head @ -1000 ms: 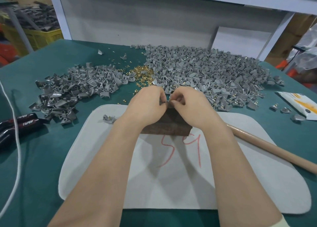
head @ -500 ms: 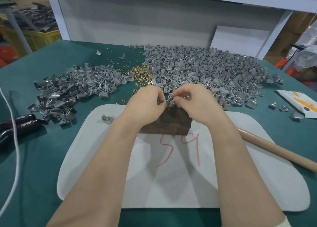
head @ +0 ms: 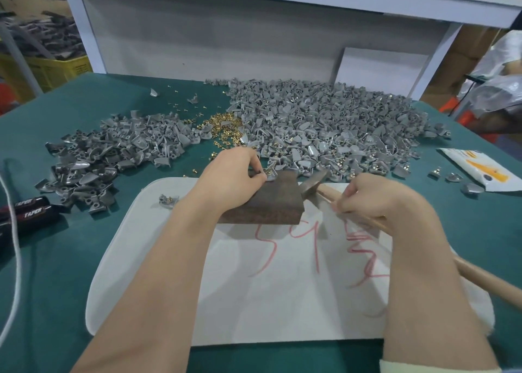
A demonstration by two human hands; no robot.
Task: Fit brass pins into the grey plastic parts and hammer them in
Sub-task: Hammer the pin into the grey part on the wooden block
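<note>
While left fingers [head: 257, 172] pinch grey part [head: 270, 176], right fingers [head: 348, 194] grip hammer [head: 313, 184]

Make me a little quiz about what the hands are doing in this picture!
1. Pick one: what does the right hand hold?
A) the hammer handle
B) a screwdriver
C) nothing at all

2. True or false: the left hand pinches a grey part at the far edge of the brown block.

3. Fill in the colour: the block stands on a ____ mat.

Key: 1 A; 2 true; 3 white.
</note>
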